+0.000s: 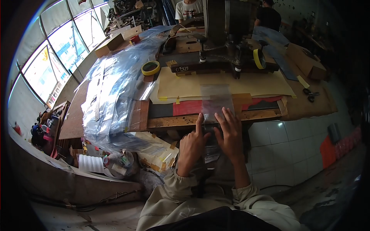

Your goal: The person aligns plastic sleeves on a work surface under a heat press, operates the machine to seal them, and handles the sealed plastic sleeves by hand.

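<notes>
Lying across the cream paper [185, 86] and the table's near edge [169, 121], the plastic sheet [216, 96] looks thin, hazy and see-through; the left hand [192, 148] and right hand [230, 134] touch its near end, ungripping.

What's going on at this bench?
A person has the fingertips of both hands, left and right, at the near end of a small clear plastic sheet, by the wooden front edge. The sheet's far end overlaps a tan sheet. The machine's dark crossbar sits just beyond. More clear plastic sheets are heaped on the left. Two other people are in the background.
</notes>
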{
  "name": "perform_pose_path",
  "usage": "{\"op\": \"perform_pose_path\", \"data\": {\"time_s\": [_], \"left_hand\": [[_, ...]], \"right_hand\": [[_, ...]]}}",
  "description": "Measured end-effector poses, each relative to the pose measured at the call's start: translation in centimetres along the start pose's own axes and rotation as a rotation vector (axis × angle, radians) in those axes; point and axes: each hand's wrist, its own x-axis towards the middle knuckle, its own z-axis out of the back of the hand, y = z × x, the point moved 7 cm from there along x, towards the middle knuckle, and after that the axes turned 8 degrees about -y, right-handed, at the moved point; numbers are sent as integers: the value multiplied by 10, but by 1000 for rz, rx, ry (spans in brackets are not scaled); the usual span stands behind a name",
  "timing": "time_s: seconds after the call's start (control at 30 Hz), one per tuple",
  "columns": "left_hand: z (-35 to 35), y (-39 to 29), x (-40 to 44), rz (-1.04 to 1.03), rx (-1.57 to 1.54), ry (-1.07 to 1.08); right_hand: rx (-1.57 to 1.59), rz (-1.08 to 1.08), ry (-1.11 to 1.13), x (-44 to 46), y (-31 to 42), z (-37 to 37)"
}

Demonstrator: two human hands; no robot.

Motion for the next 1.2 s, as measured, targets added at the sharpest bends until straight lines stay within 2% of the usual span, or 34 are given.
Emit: {"op": "perform_pose_path", "data": {"time_s": [0.23,0.33,0.43,0.53,0.63,0.73,0.83,1.0,1.1,1.2], "left_hand": [[-7,7,-1,-31,-40,-33],[-16,15,-2,1,-261,-30],[-14,13,0,-176,-563,-209],[-9,7,-3,-164,-589,-299],[-28,16,-6,62,-757,-233],[-28,10,-6,-35,-718,-344],[-30,8,-13,238,-1005,-204],[-10,3,-8,260,-1122,-213],[16,-4,-6,305,-1146,-149],[49,-23,-13,139,-1111,-289]], "right_hand": [[-18,13,3,1,1,0],[-21,17,-6,2,3,2],[-13,29,-22,2,3,1],[-18,39,-23,2,3,1],[-2,33,-20,2,3,2],[58,0,-34,1,0,7],[163,-80,-63,-1,-5,12],[320,-311,-76,9,1,38],[318,-259,-97,18,15,51],[413,-323,-112,18,25,63]]}}
